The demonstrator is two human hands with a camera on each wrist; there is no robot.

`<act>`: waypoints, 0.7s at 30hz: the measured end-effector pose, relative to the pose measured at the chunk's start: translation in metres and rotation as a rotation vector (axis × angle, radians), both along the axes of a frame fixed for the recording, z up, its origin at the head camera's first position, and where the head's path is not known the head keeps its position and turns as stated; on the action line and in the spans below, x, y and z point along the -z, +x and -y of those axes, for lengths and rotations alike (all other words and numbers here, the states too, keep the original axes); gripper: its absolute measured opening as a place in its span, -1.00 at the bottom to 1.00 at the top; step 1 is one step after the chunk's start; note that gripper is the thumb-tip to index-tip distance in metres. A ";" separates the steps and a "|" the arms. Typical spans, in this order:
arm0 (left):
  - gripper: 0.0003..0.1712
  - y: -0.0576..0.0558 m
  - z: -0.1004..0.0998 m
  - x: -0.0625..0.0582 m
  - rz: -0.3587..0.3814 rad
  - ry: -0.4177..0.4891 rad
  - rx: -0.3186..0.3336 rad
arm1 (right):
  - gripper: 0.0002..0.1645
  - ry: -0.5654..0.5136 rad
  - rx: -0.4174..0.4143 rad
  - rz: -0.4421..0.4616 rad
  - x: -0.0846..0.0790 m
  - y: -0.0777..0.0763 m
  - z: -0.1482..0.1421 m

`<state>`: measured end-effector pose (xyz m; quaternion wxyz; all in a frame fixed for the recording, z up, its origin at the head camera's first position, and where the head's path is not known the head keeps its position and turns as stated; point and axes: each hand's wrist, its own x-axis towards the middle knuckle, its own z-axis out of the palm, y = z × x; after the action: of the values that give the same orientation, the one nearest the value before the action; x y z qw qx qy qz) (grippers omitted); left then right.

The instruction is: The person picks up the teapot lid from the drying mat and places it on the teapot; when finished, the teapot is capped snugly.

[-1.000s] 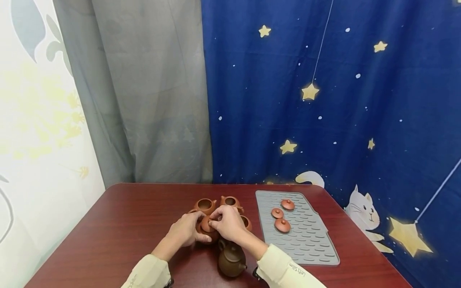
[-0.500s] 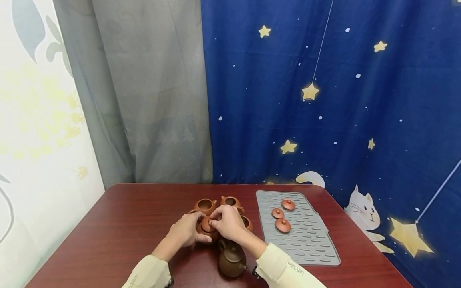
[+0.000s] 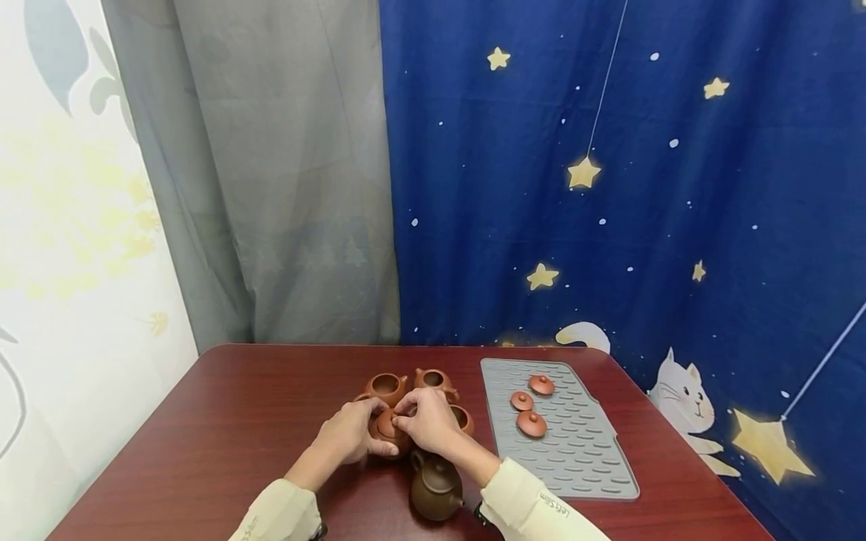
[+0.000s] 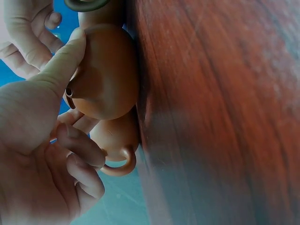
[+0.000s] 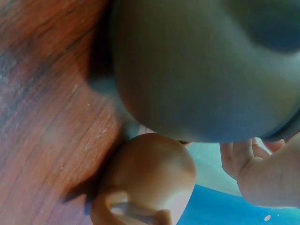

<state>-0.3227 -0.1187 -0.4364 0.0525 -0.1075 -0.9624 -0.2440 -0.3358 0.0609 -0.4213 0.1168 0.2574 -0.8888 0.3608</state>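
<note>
In the head view, my left hand (image 3: 352, 432) holds a reddish-brown clay teapot (image 3: 389, 447) around its side, and its thumb presses on the body near the spout in the left wrist view. My right hand (image 3: 429, 421) pinches the knob of the matching lid (image 3: 386, 426), which sits over the opening of this teapot (image 4: 110, 70). Right in front of that hand stands a dark brown teapot (image 3: 436, 488) with its lid on. It fills much of the right wrist view, where part of my right hand (image 5: 274, 173) shows beyond it.
Behind the hands stand lidless reddish teapots, one at the back left (image 3: 386, 387) and one at the back right (image 3: 433, 379). Another lidless teapot (image 3: 462, 418) is partly hidden by my right hand. A grey mat (image 3: 575, 466) on the right carries three reddish lids (image 3: 531, 424).
The lid under my right fingers has gone from slightly tilted to lying more level on the teapot, and the right fingers have shifted slightly. My left hand keeps its place.
</note>
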 end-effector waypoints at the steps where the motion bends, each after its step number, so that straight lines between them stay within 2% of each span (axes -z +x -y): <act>1: -0.22 0.000 0.000 0.000 -0.002 0.000 0.000 | -0.92 0.000 0.000 -0.001 0.000 0.000 0.000; 15: -0.22 0.001 0.000 -0.001 -0.016 0.000 -0.006 | -0.91 0.000 0.007 -0.007 0.000 0.001 0.002; 21: -0.21 0.000 0.000 0.000 -0.009 0.012 0.002 | -0.92 0.020 0.014 0.016 0.002 0.000 0.002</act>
<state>-0.3223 -0.1191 -0.4368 0.0574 -0.1093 -0.9605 -0.2493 -0.3363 0.0589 -0.4232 0.1096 0.2491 -0.8950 0.3534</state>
